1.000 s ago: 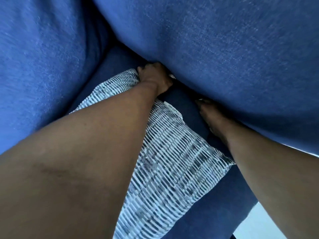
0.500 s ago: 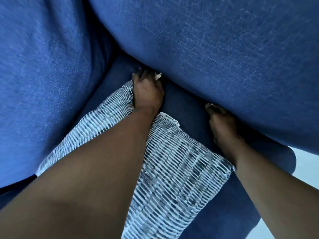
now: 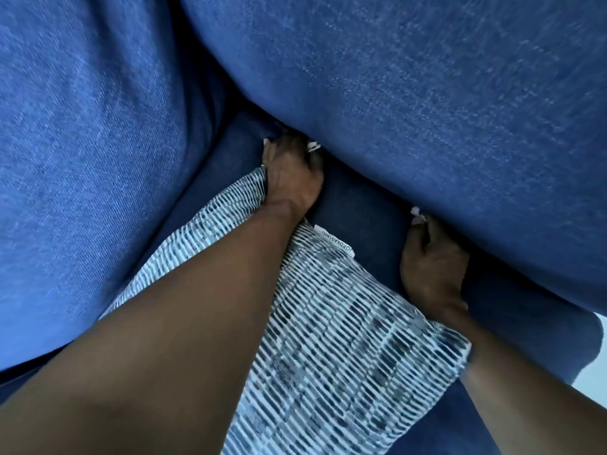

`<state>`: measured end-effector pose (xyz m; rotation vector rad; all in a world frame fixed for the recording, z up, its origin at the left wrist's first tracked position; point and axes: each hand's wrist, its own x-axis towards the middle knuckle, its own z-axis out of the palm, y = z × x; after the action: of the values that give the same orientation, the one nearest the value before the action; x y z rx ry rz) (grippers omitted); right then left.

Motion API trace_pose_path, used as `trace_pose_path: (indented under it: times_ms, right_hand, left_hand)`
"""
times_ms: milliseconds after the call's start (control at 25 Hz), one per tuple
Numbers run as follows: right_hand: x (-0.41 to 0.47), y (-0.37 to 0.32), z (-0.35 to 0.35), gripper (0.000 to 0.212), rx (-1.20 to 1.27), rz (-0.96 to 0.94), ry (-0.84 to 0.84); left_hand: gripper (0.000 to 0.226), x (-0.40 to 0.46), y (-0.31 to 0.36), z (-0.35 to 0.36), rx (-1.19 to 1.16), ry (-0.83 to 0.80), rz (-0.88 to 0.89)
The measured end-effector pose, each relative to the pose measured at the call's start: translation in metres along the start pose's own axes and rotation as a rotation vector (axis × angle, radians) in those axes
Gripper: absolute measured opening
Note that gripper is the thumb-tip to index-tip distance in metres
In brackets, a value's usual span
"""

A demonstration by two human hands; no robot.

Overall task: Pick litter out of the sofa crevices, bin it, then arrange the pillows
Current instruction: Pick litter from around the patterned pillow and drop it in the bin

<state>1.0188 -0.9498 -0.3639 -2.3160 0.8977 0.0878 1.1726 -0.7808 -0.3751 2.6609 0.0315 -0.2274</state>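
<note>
My left hand (image 3: pixel 292 174) had its fingers (image 3: pixel 312 146) curled and pushed into the crevice (image 3: pixel 361 188) where the back cushion (image 3: pixel 427 110) met the seat cushion (image 3: pixel 358 218); their tips were buried in the fold, so I could not tell whether they had hold of any litter. My right hand (image 3: pixel 433 267) lay farther along the same seam, fingers bent under the cushion's edge, and what they pinched, if anything, was hidden too. No litter showed anywhere; I judged it sat deeper than my fingertips, down in the dark fold. The risk, as I saw it, was groping blind: a small scrap could be shoved deeper by my knuckles, or slip loose as I withdrew and drop back into the gap. The patterned pillow (image 3: pixel 345 339) lay just behind both hands, under my left forearm and touching my right wrist, flat on the seat, so my arm's weight could drag or crumple it before I got round to arranging it.
</note>
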Motion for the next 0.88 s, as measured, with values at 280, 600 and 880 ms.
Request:
trace_pose_path:
  times_ms: [280,600,880]
  right_hand:
    - [0.01,-0.002,0.013,0.054,-0.255,-0.163,-0.106]
    - [0.026,-0.001,0.014,0.056,-0.152,-0.226,-0.283]
    - [-0.015,0.034,-0.046,0.042,-0.053,-0.312,-0.093]
  left_hand:
    - [0.062,0.022,0.026,-0.001,0.654,-0.411,0.058]
    - [0.06,-0.009,0.059,0.001,0.632,-0.611,0.135]
    - [0.061,-0.023,0.076,0.007,0.625,-0.658,0.125]
